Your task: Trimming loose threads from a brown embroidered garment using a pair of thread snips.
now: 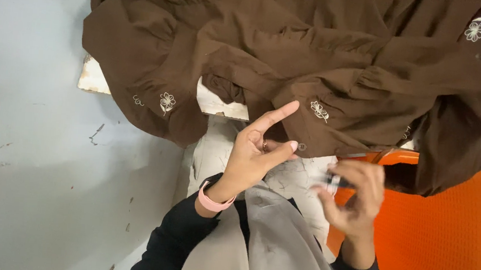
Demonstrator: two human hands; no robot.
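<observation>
The left hand (pixel 254 147) was open, forefinger stretched up onto the edge of the brown garment (pixel 314 55) and thumb tip set just beside a small button (pixel 302 147) on that edge. A pink band (pixel 213 201) circled its wrist. The right hand (pixel 354 196), lower and to the right of the button, was curled around a small dark-and-clear object (pixel 333 182); it was blurred, and I could not tell what it was.

The garment lay heaped over a white bench (pixel 95 80), its hem hanging off the near edge, with pale embroidered flowers (pixel 319 110) just above the button and further left along the hem. An orange plastic chair (pixel 448 234) stood to the right of the button, under the hanging cloth. A pale blue floor (pixel 26 137) spread to the left.

To my eye, the work was at the button itself, the left hand locating and steadying it. The next move would call for bringing the right hand's object up to that spot while the cloth was kept taut.
</observation>
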